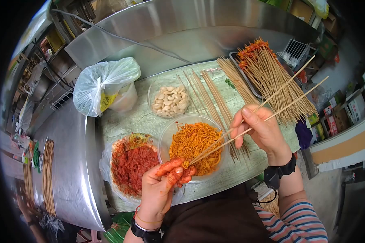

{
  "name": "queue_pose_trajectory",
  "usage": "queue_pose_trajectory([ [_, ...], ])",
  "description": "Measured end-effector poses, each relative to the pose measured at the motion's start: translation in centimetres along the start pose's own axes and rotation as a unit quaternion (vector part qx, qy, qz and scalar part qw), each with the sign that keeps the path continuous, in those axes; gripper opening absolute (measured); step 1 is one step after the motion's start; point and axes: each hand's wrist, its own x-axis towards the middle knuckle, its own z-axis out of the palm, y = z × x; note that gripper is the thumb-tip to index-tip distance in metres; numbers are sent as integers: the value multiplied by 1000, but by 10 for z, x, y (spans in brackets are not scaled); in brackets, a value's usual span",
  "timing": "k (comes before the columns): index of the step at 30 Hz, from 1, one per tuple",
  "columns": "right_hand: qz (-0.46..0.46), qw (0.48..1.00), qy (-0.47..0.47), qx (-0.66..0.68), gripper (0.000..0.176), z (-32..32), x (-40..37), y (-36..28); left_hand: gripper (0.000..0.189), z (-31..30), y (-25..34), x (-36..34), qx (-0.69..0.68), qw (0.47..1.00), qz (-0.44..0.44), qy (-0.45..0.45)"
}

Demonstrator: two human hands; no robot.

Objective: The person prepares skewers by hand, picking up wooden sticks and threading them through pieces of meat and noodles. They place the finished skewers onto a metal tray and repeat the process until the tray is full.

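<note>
In my right hand (261,127), the fingers are closed round two long bamboo skewers (286,106), which slant down to my left hand. My left hand (163,180) has fingertips smeared with red paste, pinching a small bit of orange shredded food (185,164) at the skewer tips. Below the skewers is a clear round bowl (164,139) of orange, noodle-like shreds (195,141). Left of it, beside my left hand, a bag-lined container holds chopped red paste (134,162) with some yellow-green bits. Loose skewers (219,101) lie near my right hand.
A clear tub of peeled garlic cloves (171,100) and a tied plastic bag (107,83) over a container stand at the back. At the right, a tray holds many skewers tipped with orange food (267,77). A steel counter (69,162) is at the left, with more skewers.
</note>
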Motion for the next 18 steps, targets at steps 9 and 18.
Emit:
queue_pose_trajectory([
  [9,-100,991,45,80,39,6,-33,-2,22,3,3,-1,-59,994,80,52],
  [18,-203,975,12,-92,32,39,-61,5,27,0,-6,0,-128,981,144,35],
])
